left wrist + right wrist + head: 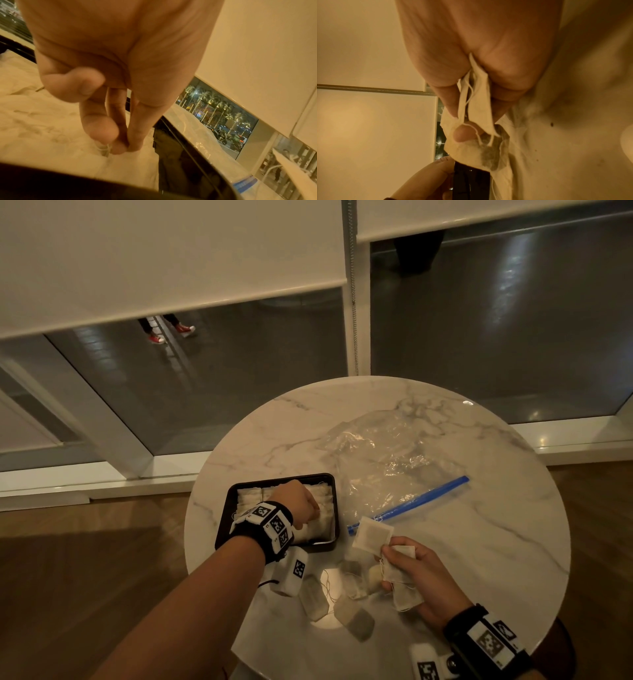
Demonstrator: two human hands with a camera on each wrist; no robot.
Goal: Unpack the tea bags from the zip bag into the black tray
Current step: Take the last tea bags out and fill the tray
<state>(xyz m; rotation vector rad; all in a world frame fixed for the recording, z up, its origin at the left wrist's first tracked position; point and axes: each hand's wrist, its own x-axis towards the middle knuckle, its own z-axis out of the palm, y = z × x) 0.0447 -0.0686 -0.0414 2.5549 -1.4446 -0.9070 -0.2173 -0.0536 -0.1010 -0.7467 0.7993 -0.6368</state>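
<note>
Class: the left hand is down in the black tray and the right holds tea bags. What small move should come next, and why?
Probably the left hand lets go and lifts out of the tray: its fingers already pinch a bag's string low against the packed bags, while the right hand holds more tea bags ready.

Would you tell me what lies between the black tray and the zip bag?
Head view: only bare marble table between the black tray and the zip bag.

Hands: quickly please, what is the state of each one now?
Left hand: inside the black tray, fingertips pinching a tea bag string.
Right hand: gripping several tea bags.
</note>
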